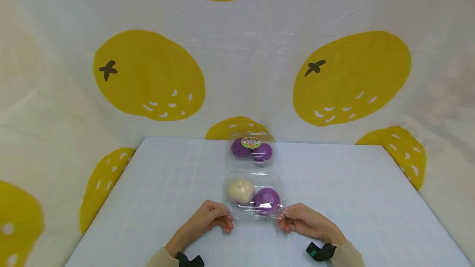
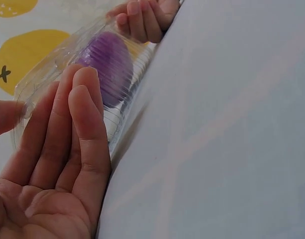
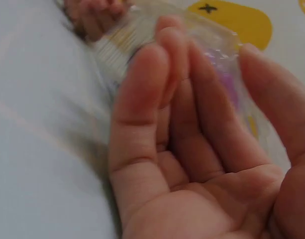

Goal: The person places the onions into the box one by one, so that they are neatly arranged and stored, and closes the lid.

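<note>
A clear plastic clamshell box lies on the table between my hands. Inside it sit a round cream-coloured ball on the left and a shiny purple ball on the right; what kind they are I cannot tell. My left hand pinches the near left corner of the box between thumb and fingers. At the near right corner, my right hand does the same. The left wrist view shows the purple ball through the ribbed plastic wall.
Behind it, near the table's far edge, stands a second clear box with two purple balls and an oval label. The pale table meets a white cloth printed with yellow fruit.
</note>
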`<state>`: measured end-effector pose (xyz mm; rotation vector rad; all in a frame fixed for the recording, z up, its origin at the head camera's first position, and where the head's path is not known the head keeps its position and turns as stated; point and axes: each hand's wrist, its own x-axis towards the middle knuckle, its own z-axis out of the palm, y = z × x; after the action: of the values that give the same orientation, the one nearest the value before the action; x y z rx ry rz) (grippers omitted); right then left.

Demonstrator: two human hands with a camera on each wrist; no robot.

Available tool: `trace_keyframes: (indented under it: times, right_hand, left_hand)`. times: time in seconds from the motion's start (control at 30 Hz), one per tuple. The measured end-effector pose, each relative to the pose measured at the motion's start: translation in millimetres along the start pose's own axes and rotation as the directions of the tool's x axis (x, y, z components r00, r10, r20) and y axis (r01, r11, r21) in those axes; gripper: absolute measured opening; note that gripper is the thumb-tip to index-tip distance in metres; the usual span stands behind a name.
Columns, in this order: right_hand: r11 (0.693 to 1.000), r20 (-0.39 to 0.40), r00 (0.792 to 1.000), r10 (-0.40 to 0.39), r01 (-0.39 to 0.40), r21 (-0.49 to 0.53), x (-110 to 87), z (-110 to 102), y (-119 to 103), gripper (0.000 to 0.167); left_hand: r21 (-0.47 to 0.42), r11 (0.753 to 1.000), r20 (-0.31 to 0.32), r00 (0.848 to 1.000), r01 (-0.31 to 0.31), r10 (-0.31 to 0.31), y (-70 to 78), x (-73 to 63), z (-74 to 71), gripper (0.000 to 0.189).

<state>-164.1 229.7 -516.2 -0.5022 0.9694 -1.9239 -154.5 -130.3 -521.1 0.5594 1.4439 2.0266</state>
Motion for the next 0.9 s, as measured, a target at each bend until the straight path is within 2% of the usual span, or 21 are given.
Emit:
trace_keyframes:
  times: [0.1,0.23,0.4,0.57,0.77,0.83,0.9]
  right_hand:
    - [1.000,0.037,0.999,0.000,-0.001,0.021,-3.5,1,4,0.047]
    - [1.000,0.030,0.999,0.016,-0.016,0.024,-5.4,3,8,0.043]
    - [1.000,0.025,1.000,0.008,-0.008,0.006,-5.8,5,9,0.044]
    - [0.999,0.043,0.999,-0.023,0.024,-0.027,-2.5,3,5,0.048]
    - [0.992,0.030,0.999,-0.017,0.021,-0.121,-3.4,2,-2,0.039]
    - [0.984,0.006,1.000,-0.002,0.003,-0.181,-5.7,4,-6,0.033]
    - [0.961,-0.045,0.999,0.016,-0.027,-0.276,-9.2,6,-12,0.031]
  left_hand:
    - [-0.018,1.000,0.020,1.000,-0.012,0.013,-4.5,-3.6,0.9,0.042]
    - [-0.030,0.999,0.032,0.999,-0.034,0.035,-6.7,-7.0,2.4,0.041]
    - [-0.025,0.999,0.032,0.999,-0.020,0.021,-5.3,-6.9,3.3,0.042]
    - [0.016,1.000,-0.004,1.000,0.013,-0.013,-0.5,-4.9,3.0,0.043]
    - [0.087,0.992,-0.089,0.993,0.087,-0.079,8.7,-3.0,7.2,0.043]
    - [0.133,0.986,-0.092,0.992,0.099,-0.087,12.5,-5.0,8.3,0.041]
    - [0.204,0.974,-0.080,0.993,0.102,-0.087,17.6,-8.7,8.1,0.038]
